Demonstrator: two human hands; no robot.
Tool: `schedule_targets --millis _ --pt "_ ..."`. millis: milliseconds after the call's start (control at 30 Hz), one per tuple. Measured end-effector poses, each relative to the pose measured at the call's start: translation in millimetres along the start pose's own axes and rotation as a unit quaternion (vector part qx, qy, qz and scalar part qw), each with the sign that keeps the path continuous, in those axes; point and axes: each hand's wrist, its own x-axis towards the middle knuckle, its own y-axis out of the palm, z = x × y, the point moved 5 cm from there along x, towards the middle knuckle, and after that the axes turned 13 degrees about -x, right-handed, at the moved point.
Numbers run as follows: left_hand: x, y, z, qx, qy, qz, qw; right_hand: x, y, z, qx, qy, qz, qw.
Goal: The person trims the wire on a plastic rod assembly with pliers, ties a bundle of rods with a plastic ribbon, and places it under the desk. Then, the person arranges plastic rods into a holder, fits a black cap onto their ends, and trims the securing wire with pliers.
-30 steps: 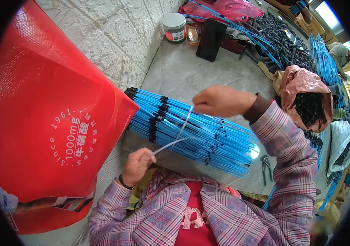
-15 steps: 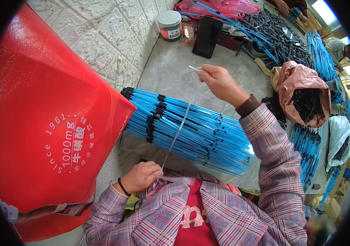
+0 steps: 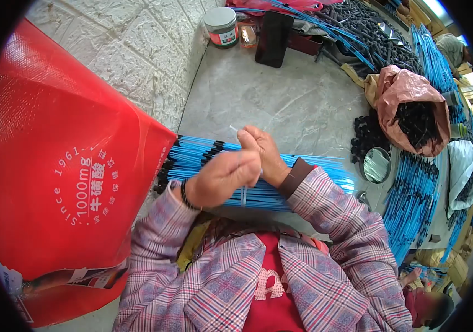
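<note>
A thick bundle of thin blue rods with black fittings (image 3: 314, 166) lies on the grey table in front of me. A narrow white tie strip (image 3: 244, 196) passes around it. My right hand (image 3: 267, 157) is closed above the bundle, with a short white end of the strip sticking out past its fingertips. Nearer to me, my left hand (image 3: 224, 178) is closed too and overlaps the right one in view. Its fingers seem to grip the strip's other end, though that part is mostly hidden. Both hands cover the bundle's middle.
A big red bag (image 3: 42, 166) stands at left against the white wall. Behind are a lidded jar (image 3: 221, 27) and a black phone (image 3: 274, 40). At right sit a pink sack of black parts (image 3: 413, 110), a round tin (image 3: 376, 165) and more blue rods (image 3: 413, 205).
My right hand has come down and toward me over the bundle, while my left hand has risen from near my lap to meet it. The strip's ends are now brought together.
</note>
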Motion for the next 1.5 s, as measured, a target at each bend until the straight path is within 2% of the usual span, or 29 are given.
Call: schedule_targets --millis 100,167,233,333,400,433,500,533,567,600,633,733,767,867,900,933,967,1000,1067,1100,1200,1267,1333,1367,1467,1500 --pt "17.4 -33.8 22.3 -0.036 -0.027 -0.021 0.999 -5.5 8.6 -10.0 0.125 0.053 0.011 0.991" --pt "23.0 -64.8 37.2 -0.174 0.033 -0.066 0.982 -9.1 6.6 -14.6 0.104 0.034 -0.010 0.994" --pt "32.7 -79.5 51.6 -0.151 0.013 -0.089 0.984 -9.1 1.0 -13.8 0.058 -0.009 -0.052 0.997" --pt "41.5 -92.1 69.7 -0.113 -0.026 -0.139 0.983 -9.4 -0.1 0.7 0.056 -0.017 -0.063 0.996" --pt "48.7 -91.3 77.1 -0.021 -0.022 -0.179 0.983 -6.2 -1.7 -2.0 0.054 -0.018 -0.067 0.996" --pt "51.2 -92.8 77.6 0.028 -0.018 -0.195 0.980 9.4 -3.8 -6.3 -0.003 -0.078 -0.022 0.997" --pt "48.2 -94.7 79.6 0.015 -0.011 -0.205 0.979 38.2 -7.4 -10.7 -0.118 -0.193 0.064 0.972" --pt "44.3 -95.9 80.2 0.000 -0.002 -0.219 0.976 48.7 -13.8 -4.0 -0.119 -0.193 0.061 0.972" --pt "40.4 -97.1 80.8 -0.015 0.006 -0.234 0.972 61.5 -17.3 -11.0 0.002 -0.037 0.109 0.993" --pt "37.1 -96.2 82.7 -0.014 0.008 -0.231 0.973 68.6 -15.8 -18.8 0.124 0.119 0.152 0.973" --pt "32.4 -96.1 84.3 -0.034 0.030 -0.244 0.969 80.0 -13.8 -21.4 0.122 0.117 0.148 0.974" --pt "22.8 -95.0 84.5 -0.080 0.076 -0.270 0.957 108.0 18.7 -30.3 -0.088 0.030 0.233 0.968" --pt "21.0 -94.0 81.9 -0.075 0.078 -0.276 0.955 110.2 26.9 -25.4 -0.092 0.029 0.236 0.967" --pt "10.1 -91.5 77.4 -0.070 0.079 -0.293 0.950 100.0 43.2 -8.1 -0.196 -0.070 0.075 0.975" --pt "6.3 -91.8 75.6 -0.095 0.098 -0.299 0.944 85.0 44.6 1.1 -0.199 -0.070 0.079 0.974" --pt "3.5 -92.2 74.0 -0.120 0.119 -0.306 0.937 64.5 35.8 12.8 -0.035 0.001 0.046 0.998" --pt "1.3 -92.5 72.9 -0.145 0.139 -0.311 0.929 44.3 32.9 17.1 0.130 0.074 0.010 0.989" --pt "-0.6 -90.8 73.6 -0.149 0.138 -0.312 0.928 25.1 41.7 19.1 0.128 0.078 0.011 0.989" --pt "-1.4 -86.8 73.3 -0.169 0.131 -0.313 0.925 -5.7 40.1 33.1 -0.009 -0.024 -0.152 0.988" --pt "-1.9 -85.1 71.6 -0.177 0.128 -0.313 0.924 -11.0 40.4 31.0 -0.009 -0.023 -0.156 0.987" --pt "-12.7 -76.0 66.4 -0.232 0.132 -0.309 0.913 -18.8 38.1 36.6 -0.078 -0.166 -0.121 0.976" --pt "-32.7 -63.6 58.7 -0.257 0.133 -0.314 0.905 -30.0 32.0 39.8 -0.090 -0.184 -0.099 0.974" --pt "-58.0 -31.9 35.6 -0.277 0.088 -0.193 0.937 -42.0 30.6 44.0 -0.110 -0.208 -0.065 0.970" --pt "-66.3 -21.4 26.4 -0.271 0.084 -0.195 0.939 -42.6 27.3 42.2 -0.104 -0.208 -0.067 0.970" --pt "-79.1 19.2 6.6 -0.188 0.074 -0.079 0.976 -45.7 24.7 34.9 -0.090 -0.201 0.000 0.975" --pt "-70.1 16.8 10.8 -0.189 0.073 -0.080 0.976 -45.9 23.3 34.6 -0.090 -0.200 0.001 0.976"
